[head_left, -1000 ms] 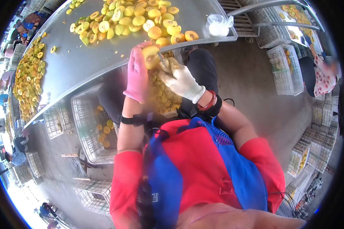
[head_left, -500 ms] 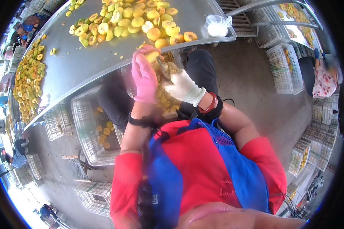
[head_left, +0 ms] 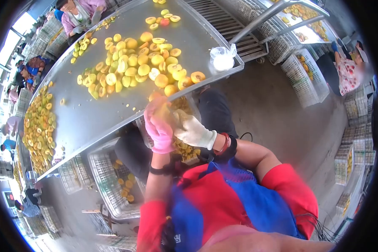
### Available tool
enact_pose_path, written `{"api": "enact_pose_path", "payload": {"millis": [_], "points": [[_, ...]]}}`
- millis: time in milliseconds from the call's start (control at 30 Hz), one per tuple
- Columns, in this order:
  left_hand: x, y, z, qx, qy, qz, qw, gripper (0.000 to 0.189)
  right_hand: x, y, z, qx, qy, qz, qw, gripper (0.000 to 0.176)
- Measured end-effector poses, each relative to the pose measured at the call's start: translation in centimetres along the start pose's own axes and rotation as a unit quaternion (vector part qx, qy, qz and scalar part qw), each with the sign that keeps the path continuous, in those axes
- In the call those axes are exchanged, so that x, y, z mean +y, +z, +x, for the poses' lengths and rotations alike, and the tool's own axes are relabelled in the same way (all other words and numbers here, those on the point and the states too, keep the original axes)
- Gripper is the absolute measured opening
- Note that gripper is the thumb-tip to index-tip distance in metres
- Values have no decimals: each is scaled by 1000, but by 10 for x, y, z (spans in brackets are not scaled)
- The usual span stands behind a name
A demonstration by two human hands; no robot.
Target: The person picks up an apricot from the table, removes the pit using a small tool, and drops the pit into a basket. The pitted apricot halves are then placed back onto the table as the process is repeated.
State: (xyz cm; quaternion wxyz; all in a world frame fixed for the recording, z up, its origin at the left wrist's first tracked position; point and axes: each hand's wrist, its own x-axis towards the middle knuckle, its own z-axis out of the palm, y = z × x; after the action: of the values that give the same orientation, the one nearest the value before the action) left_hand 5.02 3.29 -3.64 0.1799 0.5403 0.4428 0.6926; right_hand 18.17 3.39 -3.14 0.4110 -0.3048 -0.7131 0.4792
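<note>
My left hand [head_left: 158, 126], in a pink glove, is closed around a yellow fruit piece [head_left: 164, 112] at the front edge of the metal table [head_left: 92, 122]. Against it, from the right, my right hand [head_left: 193, 132] in a white glove is closed too; what lies between its fingers is blurred. Halved yellow and orange fruit [head_left: 132, 63] is heaped on the table just beyond my hands. Below them, between my knees, a container holds more fruit pieces [head_left: 185, 148].
A knotted plastic bag [head_left: 222, 59] lies at the table's right corner. A second fruit heap [head_left: 40, 130] is at the left. A white crate [head_left: 109, 185] stands below the table. Co-workers [head_left: 77, 17] are at the far side and at the right.
The view has tilted, so the table and its fruit appear lower and a co-worker shows at the top left. My hands stay together; the metal tool seen earlier in my right hand is now blurred.
</note>
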Motion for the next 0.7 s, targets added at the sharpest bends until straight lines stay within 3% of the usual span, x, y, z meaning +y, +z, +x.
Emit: {"api": "enact_pose_path", "payload": {"millis": [167, 267, 367, 467, 500, 600, 667, 700], "points": [[-8, -4, -4, 17, -64, -5, 998, 67, 2, -2, -5, -17, 19, -54, 998, 31], [4, -4, 0, 13, -121, -11, 993, 72, 0, -5, -2, -31, 3, -14, 999, 34], [7, -7, 0, 33, -185, -104, 977, 75, 12, -7, 1, -85, 3, -29, 996, 43], [10, -5, 2, 78, -206, -129, 967, 76, -5, -5, 3, -27, 12, 19, 999, 32], [9, -6, 5, 95, -205, -131, 965, 76, -4, -6, 5, -47, -33, -42, 997, 30], [4, -13, 4, 134, -223, -138, 956, 74, -9, -9, 3, 11, 46, 21, 999, 23], [0, -24, 4, 143, -247, -144, 947, 73, 12, -14, 17, 107, -58, 24, 992, 13], [-6, -26, 3, 151, -227, -158, 949, 69, 4, -23, 24, 107, 51, 140, 983, 10]]}}
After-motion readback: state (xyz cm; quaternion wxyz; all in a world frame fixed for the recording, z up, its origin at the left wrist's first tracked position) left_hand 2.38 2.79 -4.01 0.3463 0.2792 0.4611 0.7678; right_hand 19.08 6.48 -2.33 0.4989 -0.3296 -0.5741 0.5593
